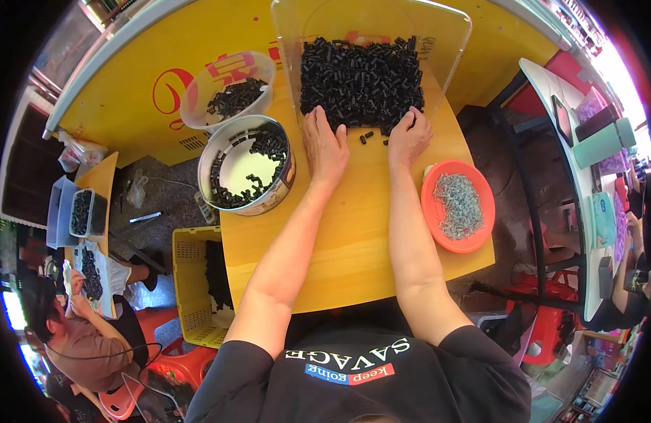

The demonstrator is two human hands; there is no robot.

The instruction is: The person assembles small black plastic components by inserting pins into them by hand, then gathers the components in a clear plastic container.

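Note:
A mound of small black cylindrical parts point(361, 77) lies in a clear plastic tub point(287, 49) at the far side of the yellow table point(339, 240). My left hand point(327, 146) rests against the mound's near left edge, its fingers stretched out. At the near right corner is my right hand point(411, 139), its fingers slightly bent and touching the parts. Neither hand visibly grips anything. Between them, a loose black part point(368, 135) lies on the table, with others beside the right thumb. Some fingertips are partly hidden among the parts.
Left of my arms stand a round tin point(258, 206) and a translucent bowl point(188, 106), both holding black parts. An orange-red plate point(432, 236) of small metal pieces sits right of my right forearm. A yellow crate point(188, 282) stands below the table's left edge. Another person point(93, 349) works at far left.

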